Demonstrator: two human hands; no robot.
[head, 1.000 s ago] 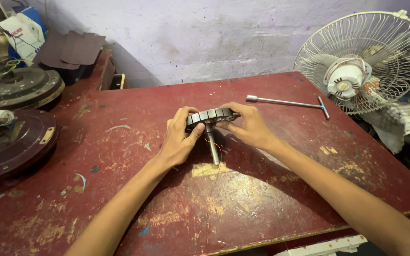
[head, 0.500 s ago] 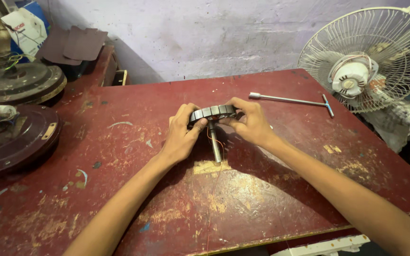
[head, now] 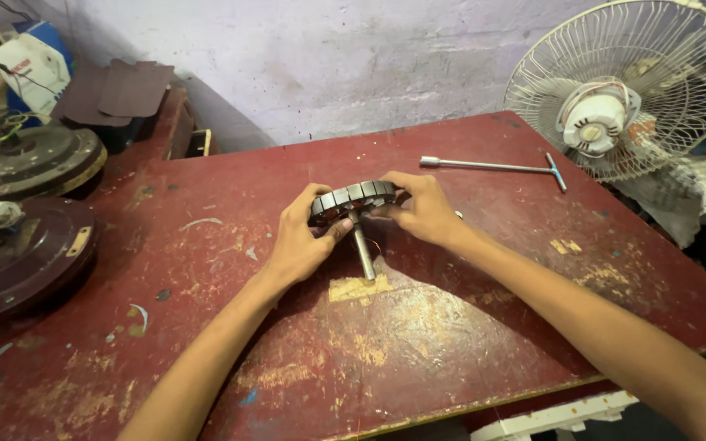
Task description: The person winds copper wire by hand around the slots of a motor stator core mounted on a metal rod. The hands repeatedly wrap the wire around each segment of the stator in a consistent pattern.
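I see both my left hand [head: 302,241] and right hand [head: 422,211] pinching a grey slotted stator ring [head: 353,198], its steel shaft [head: 363,251] pointing toward me.

Hands [head: 365,224] around toothed motor core [head: 355,198]

At the far left edge, above the dark round motor housings, stands a white-and-blue boxy object [head: 22,61] whose white face carries a small label [head: 24,69] with red marking; whether it is a package or an appliance cannot be told. A small pale rectangular label [head: 80,242] sits on the rim of the nearer round housing [head: 18,265]. No screens or signs show.
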